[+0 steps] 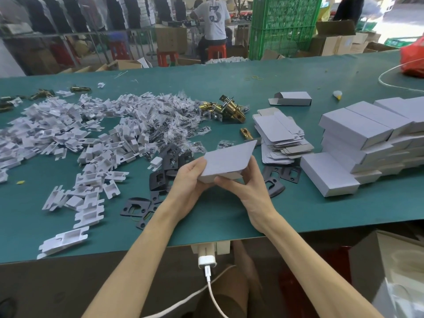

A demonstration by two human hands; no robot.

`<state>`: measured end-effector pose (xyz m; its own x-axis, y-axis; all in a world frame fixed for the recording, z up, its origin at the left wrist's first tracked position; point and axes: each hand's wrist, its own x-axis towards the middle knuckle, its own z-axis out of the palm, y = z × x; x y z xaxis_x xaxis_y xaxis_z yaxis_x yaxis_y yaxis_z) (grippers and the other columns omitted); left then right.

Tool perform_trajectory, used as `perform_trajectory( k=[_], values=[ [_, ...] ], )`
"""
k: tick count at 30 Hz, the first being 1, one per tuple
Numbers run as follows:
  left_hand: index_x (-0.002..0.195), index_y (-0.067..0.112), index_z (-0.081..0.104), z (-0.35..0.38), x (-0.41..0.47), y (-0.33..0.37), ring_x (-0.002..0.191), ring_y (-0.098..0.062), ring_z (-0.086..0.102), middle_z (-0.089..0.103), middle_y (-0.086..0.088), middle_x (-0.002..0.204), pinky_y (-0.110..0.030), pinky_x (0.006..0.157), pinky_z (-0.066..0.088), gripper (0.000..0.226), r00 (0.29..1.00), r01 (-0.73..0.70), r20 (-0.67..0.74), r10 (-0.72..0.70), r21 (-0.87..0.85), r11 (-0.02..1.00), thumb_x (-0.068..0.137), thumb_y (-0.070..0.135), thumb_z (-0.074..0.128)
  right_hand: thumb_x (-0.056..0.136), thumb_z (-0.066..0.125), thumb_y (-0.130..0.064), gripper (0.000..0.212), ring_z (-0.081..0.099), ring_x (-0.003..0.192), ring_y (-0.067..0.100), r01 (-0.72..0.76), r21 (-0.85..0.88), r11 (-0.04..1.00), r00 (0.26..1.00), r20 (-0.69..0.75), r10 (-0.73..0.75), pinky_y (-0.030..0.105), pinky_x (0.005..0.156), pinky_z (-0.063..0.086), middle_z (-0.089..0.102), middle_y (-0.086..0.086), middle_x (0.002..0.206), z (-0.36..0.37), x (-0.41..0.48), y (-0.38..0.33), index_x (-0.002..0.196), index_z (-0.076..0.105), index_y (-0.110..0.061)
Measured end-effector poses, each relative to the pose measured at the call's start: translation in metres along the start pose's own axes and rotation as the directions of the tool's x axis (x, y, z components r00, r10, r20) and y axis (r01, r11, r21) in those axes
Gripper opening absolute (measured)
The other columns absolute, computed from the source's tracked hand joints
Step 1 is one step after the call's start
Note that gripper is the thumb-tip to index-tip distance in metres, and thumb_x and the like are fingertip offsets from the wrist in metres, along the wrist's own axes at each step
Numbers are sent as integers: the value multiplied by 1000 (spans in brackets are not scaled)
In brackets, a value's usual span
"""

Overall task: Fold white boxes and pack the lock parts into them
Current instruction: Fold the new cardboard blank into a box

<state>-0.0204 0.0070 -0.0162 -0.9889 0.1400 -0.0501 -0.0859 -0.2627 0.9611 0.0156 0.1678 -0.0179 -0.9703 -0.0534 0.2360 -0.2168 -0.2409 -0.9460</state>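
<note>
On the green desk [229, 83], just above black metal plates [160, 177], the left hand [190, 180] and right hand [249, 187] hold a closed white cardboard box [227, 160], fingers [253, 165] clamped around its near end.

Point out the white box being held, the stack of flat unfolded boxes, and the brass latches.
held white box [227, 160]: head view, on its broad top face.
stack of flat boxes [278, 131]: head view, on the topmost blank.
brass latches [229, 109]: head view, on a brass body mid-heap.
</note>
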Motion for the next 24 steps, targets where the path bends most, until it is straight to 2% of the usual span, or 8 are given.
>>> perform_trajectory(
  k=[4, 9, 11, 14, 17, 19, 22, 24],
  values=[
    [135, -7, 60, 0, 0, -2, 109, -30, 67, 70, -23, 125, -37, 88, 60, 40, 1000, -17, 15, 16, 55, 998, 112, 20, 43, 77, 88, -17, 67, 63, 119, 8, 26, -19, 999, 1000, -5, -26, 18, 89, 52, 67, -9, 127, 4, -1, -3, 133, 54, -31],
    [135, -12, 57, 0, -2, -2, 128, -58, 53, 61, -35, 134, -65, 114, 41, 42, 998, 2, 59, -8, 97, 995, 113, 18, 38, 78, 88, -25, 63, 70, 106, 14, 62, -64, 996, 998, 15, -61, 23, 87, 55, 68, -12, 121, 7, -3, -5, 130, 55, -36],
    [136, -10, 57, 0, -3, -2, 128, -54, 56, 61, -34, 135, -62, 113, 41, 42, 998, -1, 63, -5, 101, 995, 113, 19, 38, 79, 88, -25, 64, 68, 111, 12, 75, -97, 992, 997, 17, -73, 24, 90, 55, 67, -14, 122, 8, -3, -5, 132, 54, -34],
    [146, 1, 53, 4, -6, 3, 128, -34, 61, 63, -22, 141, -49, 110, 48, 44, 998, -40, 57, 35, 92, 995, 111, 26, 45, 81, 87, -25, 60, 63, 116, 8, 90, -107, 990, 995, -29, -94, 22, 93, 53, 68, -14, 123, 8, -2, -6, 131, 56, -33],
    [156, 18, 45, 7, -8, 4, 137, -17, 57, 55, -3, 154, -44, 113, 49, 72, 991, -102, 104, 84, 181, 978, 97, 55, 64, 81, 82, -42, 50, 65, 110, 8, 54, -88, 995, 990, -124, -64, 19, 88, 52, 72, -9, 113, 4, -1, -7, 126, 62, -38],
    [156, 17, 45, 9, -10, 3, 142, -23, 52, 54, -6, 155, -52, 118, 42, 94, 972, -162, 210, 108, 262, 951, 82, 69, 72, 79, 78, -52, 55, 67, 106, 17, 26, -111, 993, 988, -147, -43, 27, 92, 52, 73, 0, 106, 2, 0, -5, 129, 63, -35],
    [153, 16, 49, 9, -11, 2, 140, -31, 54, 60, -8, 148, -60, 117, 40, 91, 951, -209, 289, 114, 323, 923, 79, 60, 80, 77, 75, -57, 73, 66, 111, 29, -6, -111, 994, 992, -125, -8, 44, 102, 53, 70, 12, 110, 0, 1, -2, 142, 57, -27],
    [151, 17, 52, 7, -9, -1, 136, -32, 56, 63, -7, 144, -61, 114, 43, 88, 958, -206, 261, 117, 347, 915, 77, 50, 87, 71, 73, -70, 90, 64, 116, 30, -24, -114, 993, 994, -105, 12, 41, 102, 53, 70, 13, 115, -1, 0, -1, 147, 52, -27]
  ],
)
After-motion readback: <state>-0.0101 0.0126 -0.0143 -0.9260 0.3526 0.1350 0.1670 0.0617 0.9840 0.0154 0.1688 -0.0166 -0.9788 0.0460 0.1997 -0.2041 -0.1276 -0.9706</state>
